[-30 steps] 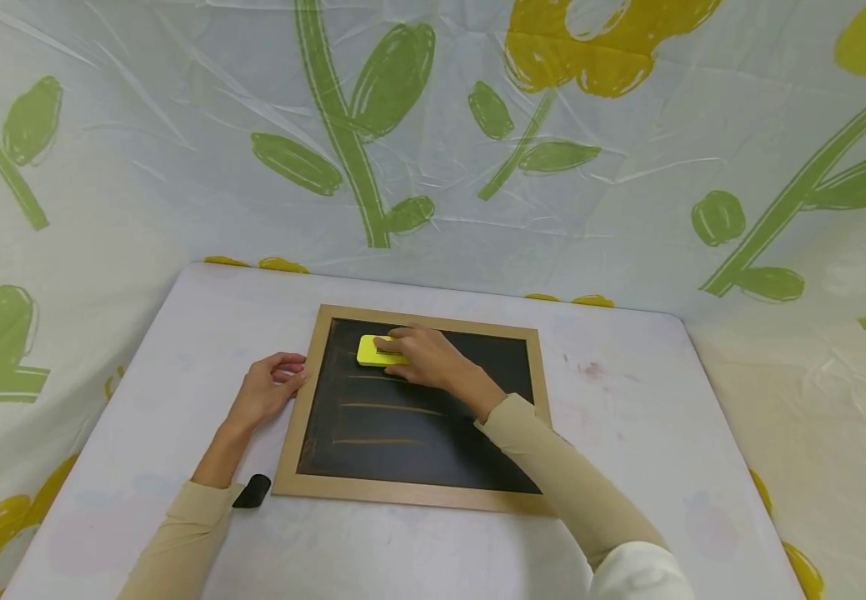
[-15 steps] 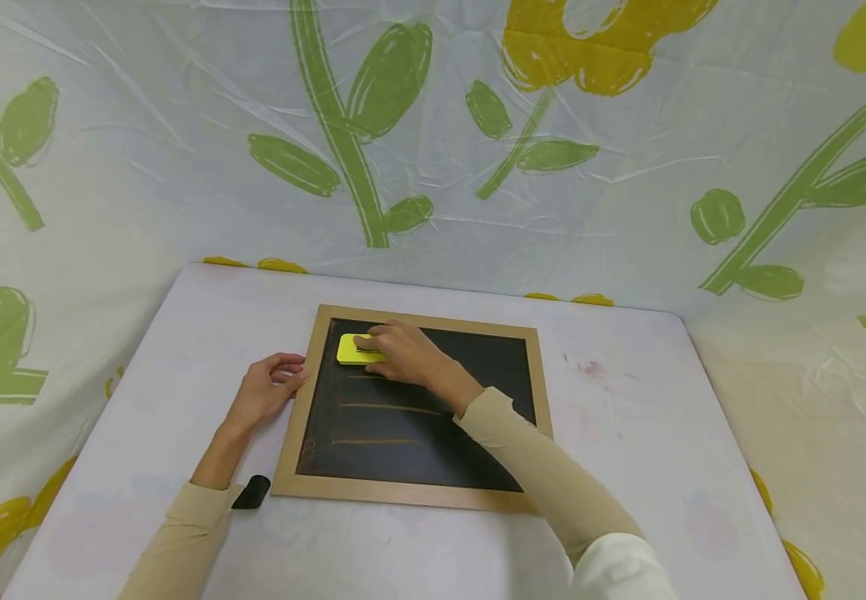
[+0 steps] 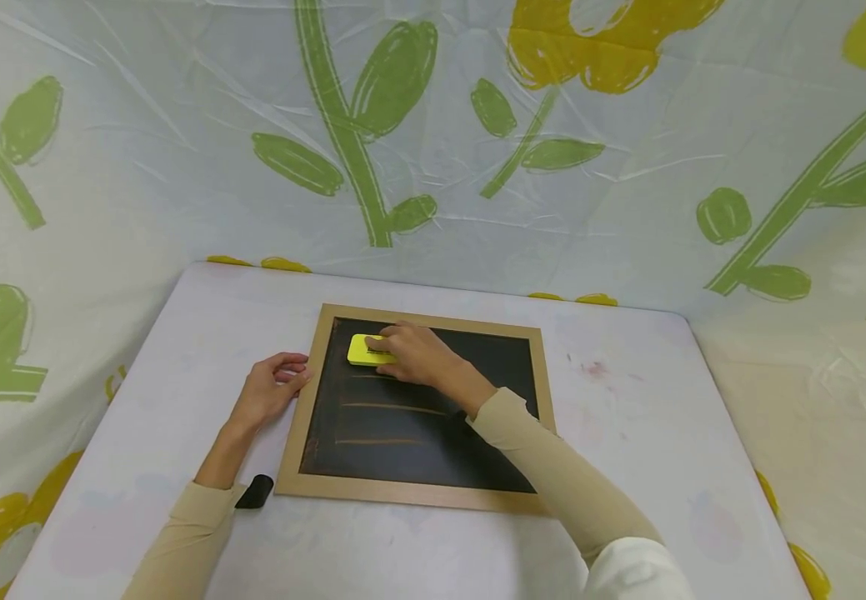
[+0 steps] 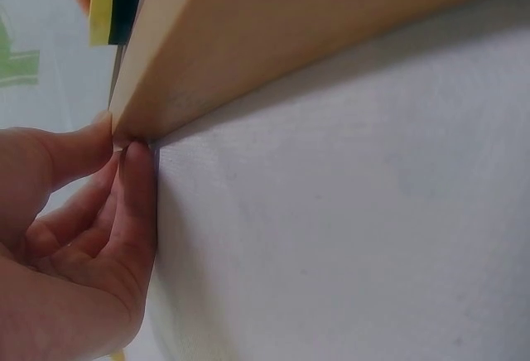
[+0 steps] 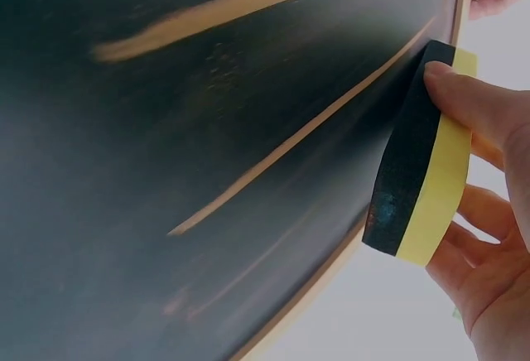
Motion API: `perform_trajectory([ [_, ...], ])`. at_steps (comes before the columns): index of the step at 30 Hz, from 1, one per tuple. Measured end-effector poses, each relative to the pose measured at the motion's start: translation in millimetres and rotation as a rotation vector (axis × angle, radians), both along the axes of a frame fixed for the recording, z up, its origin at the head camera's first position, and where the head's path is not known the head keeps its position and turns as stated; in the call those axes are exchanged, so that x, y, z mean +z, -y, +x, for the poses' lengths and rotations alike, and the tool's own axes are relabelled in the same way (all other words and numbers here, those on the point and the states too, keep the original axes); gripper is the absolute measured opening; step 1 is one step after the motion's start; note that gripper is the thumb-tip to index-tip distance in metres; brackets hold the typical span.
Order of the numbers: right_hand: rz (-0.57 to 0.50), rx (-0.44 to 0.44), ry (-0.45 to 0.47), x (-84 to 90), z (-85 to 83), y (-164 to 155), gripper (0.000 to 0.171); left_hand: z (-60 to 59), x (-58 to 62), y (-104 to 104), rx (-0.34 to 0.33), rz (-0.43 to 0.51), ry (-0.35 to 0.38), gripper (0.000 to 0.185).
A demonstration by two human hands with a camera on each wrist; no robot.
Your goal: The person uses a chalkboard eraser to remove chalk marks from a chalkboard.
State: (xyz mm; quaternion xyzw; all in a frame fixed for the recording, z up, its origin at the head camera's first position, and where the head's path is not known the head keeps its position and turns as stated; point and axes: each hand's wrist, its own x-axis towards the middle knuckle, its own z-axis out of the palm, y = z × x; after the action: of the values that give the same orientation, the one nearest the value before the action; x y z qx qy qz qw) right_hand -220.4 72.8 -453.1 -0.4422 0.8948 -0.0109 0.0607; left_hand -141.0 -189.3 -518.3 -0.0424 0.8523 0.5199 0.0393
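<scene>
My right hand (image 3: 413,354) reaches across the chalkboard (image 3: 417,425) and grips the yellow eraser (image 3: 365,350), thumb on one side and fingers curled round the other, with its dark side pressed flat on the black board. The eraser sits near the top left corner of the board, just inside the wooden frame (image 3: 305,417). My left hand (image 3: 267,392) lies on the table (image 3: 628,433) beside the board, and its thumb and fingertips (image 4: 137,158) pinch the left edge of the frame. Three thin chalk lines (image 3: 391,408) run across the board below the eraser. A small black thing (image 3: 255,492) lies by my left sleeve, near the bottom left corner of the frame. The table is white, and a sheet with green leaves and yellow flowers (image 3: 433,125) hangs behind it. There is open table to the right of the board.
</scene>
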Motion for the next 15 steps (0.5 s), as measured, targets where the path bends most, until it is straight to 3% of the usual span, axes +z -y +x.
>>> perform_trajectory([
  [15, -0.009, -0.016, 0.009, 3.1, 4.9, -29.4, 0.055, -0.2, -4.7, 1.4, 0.004, 0.002, -0.012, 0.036],
])
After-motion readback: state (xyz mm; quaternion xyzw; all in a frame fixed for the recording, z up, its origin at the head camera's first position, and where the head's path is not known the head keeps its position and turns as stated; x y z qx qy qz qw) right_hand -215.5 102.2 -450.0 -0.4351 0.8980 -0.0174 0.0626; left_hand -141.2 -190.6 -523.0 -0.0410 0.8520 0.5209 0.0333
